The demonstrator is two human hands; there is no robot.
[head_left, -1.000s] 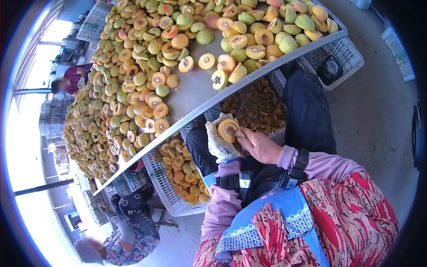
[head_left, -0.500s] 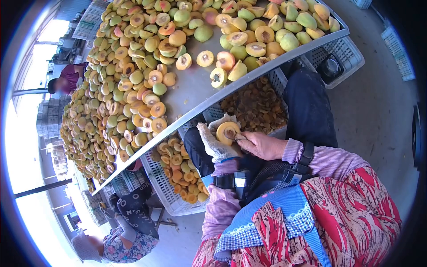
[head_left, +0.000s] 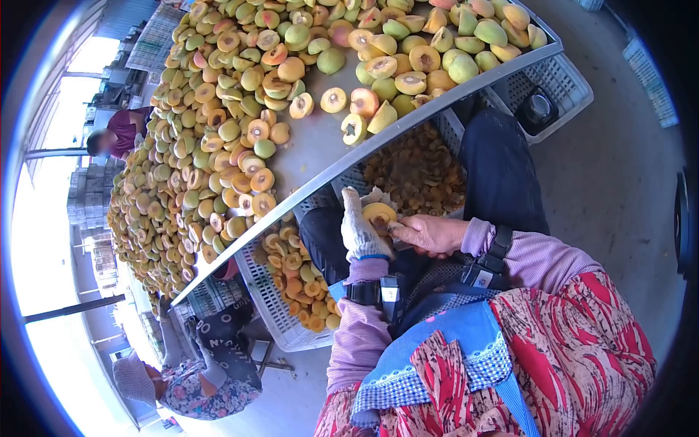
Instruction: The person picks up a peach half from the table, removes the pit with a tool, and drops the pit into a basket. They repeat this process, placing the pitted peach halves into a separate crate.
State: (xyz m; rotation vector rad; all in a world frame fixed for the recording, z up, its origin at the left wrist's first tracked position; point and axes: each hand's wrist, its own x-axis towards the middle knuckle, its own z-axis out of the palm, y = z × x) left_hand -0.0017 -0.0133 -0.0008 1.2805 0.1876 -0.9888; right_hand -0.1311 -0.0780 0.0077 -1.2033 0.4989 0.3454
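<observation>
My left hand (head_left: 360, 231), in a whitish knit glove, holds a yellow peach half (head_left: 379, 216) with its cut face up. Against the right side of that half are the closed fingers of my bare right hand (head_left: 429, 234). They are wrapped round a small hand tool that is mostly hidden, so its exact kind cannot be seen. Just beyond both hands, a crate (head_left: 453, 134) holds many brownish scraps (head_left: 415, 169). To the left of my knees, another white crate (head_left: 280, 336) contains orange-yellow peach halves (head_left: 295, 280).
A metal-edged table (head_left: 320, 149) slants across the view, heaped with cut peaches (head_left: 211, 131). At right, a white crate (head_left: 575, 102) holds a dark round object (head_left: 539, 109). Two other people work nearby, one in a floral top (head_left: 196, 390), one in maroon (head_left: 124, 131).
My left hand has shifted slightly right and turned, tilting the peach half. My right hand has stayed close against it. The person in the floral top has reached an arm toward the table.
</observation>
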